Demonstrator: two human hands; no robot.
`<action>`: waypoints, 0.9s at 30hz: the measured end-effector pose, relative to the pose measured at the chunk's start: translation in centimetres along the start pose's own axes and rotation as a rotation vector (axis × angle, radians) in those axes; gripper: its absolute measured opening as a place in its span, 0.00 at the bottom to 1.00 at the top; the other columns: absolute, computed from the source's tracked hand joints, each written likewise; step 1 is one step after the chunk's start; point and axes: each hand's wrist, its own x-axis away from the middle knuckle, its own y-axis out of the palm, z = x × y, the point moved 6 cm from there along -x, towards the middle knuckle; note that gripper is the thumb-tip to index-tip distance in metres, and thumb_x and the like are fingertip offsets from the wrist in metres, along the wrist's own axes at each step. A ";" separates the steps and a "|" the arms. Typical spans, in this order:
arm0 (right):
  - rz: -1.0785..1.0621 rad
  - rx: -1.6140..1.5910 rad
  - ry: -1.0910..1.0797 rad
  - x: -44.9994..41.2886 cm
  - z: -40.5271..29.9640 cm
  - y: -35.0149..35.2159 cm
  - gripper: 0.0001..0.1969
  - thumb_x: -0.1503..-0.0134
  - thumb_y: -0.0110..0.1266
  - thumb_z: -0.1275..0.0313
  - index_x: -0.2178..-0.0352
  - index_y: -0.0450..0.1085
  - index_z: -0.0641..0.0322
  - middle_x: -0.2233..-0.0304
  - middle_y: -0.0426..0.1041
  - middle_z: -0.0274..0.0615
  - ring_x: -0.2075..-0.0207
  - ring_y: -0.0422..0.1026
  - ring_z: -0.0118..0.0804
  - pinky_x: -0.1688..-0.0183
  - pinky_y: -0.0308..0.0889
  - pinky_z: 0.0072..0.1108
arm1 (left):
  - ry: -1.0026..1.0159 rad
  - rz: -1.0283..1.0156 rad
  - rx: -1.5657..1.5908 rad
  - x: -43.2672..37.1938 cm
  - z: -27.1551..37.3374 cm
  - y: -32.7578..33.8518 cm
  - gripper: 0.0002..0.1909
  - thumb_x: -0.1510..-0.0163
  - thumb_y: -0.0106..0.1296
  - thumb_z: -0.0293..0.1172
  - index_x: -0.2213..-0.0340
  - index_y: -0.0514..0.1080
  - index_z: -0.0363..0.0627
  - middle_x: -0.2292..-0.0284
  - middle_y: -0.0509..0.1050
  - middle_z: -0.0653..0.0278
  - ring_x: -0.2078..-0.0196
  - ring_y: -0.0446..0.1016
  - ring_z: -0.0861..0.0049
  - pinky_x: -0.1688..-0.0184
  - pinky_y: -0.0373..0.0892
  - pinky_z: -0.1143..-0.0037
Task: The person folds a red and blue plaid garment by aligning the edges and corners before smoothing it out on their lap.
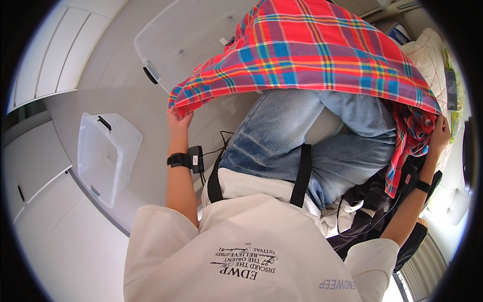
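A red plaid cloth (320, 49) with blue, purple and yellow stripes hangs spread out in front of me, between my two hands. My left hand (180, 117) pinches its near left corner, and a black strap with a small device circles that wrist. On the far right, my right hand (441, 132) grips the cloth's other side, where the fabric bunches and a loose strip hangs down. The cloth covers the upper part of my view and hides my lower legs. Below its edge my jeans (264, 139) show, with the legs bent.
A large clear plastic bin lid or box (181, 37) lies beyond the cloth's left side. A clear plastic box (100, 158) rests tipped on the grey floor (154, 151) at left. White cabinets (41, 162) line the left. Dark clothes (362, 222) and a quilted cream fabric (426, 56) are at right.
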 end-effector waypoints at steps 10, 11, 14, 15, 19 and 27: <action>-0.051 -0.026 -0.095 1.2 0.7 -0.3 0.14 0.45 0.48 0.63 0.66 0.72 0.63 0.83 0.65 0.32 0.78 0.60 0.21 0.74 0.58 0.17 | 0.060 -0.006 -0.222 2.6 7.1 1.9 0.15 0.57 0.40 0.24 0.65 0.64 0.30 0.60 0.68 0.47 0.55 0.69 0.59 0.52 0.68 0.63; -0.058 -0.017 -0.081 1.4 0.5 -0.1 0.14 0.45 0.48 0.63 0.66 0.72 0.63 0.82 0.65 0.32 0.78 0.60 0.21 0.74 0.58 0.17 | 0.063 -0.002 -0.222 3.0 7.8 1.8 0.15 0.57 0.40 0.24 0.65 0.64 0.30 0.60 0.68 0.47 0.55 0.69 0.59 0.52 0.68 0.63; -0.078 -0.030 -0.084 1.4 1.2 -0.4 0.14 0.45 0.48 0.63 0.65 0.72 0.63 0.82 0.67 0.32 0.78 0.61 0.21 0.73 0.60 0.18 | 0.099 0.053 -0.286 5.4 9.7 1.8 0.16 0.56 0.40 0.22 0.63 0.65 0.27 0.62 0.72 0.48 0.58 0.72 0.60 0.50 0.69 0.65; -0.120 0.010 -0.045 1.1 1.9 -0.1 0.14 0.44 0.48 0.63 0.65 0.72 0.63 0.81 0.67 0.33 0.77 0.62 0.22 0.73 0.60 0.18 | 0.106 0.054 -0.285 5.8 9.8 1.3 0.16 0.56 0.40 0.22 0.63 0.65 0.27 0.62 0.72 0.48 0.58 0.72 0.60 0.50 0.69 0.65; -0.080 -0.058 -0.153 1.1 0.7 0.0 0.14 0.44 0.48 0.63 0.64 0.72 0.63 0.81 0.68 0.33 0.77 0.63 0.23 0.72 0.61 0.18 | -0.009 0.096 -0.383 5.0 8.3 -1.0 0.12 0.56 0.41 0.22 0.67 0.67 0.31 0.63 0.72 0.51 0.60 0.72 0.62 0.52 0.69 0.65; -0.099 -0.026 -0.081 1.3 1.5 -0.1 0.15 0.45 0.48 0.62 0.64 0.73 0.62 0.80 0.69 0.37 0.77 0.64 0.25 0.71 0.62 0.21 | 0.021 0.080 -0.500 0.6 5.8 3.2 0.11 0.52 0.44 0.25 0.65 0.65 0.33 0.63 0.71 0.53 0.59 0.72 0.65 0.53 0.70 0.66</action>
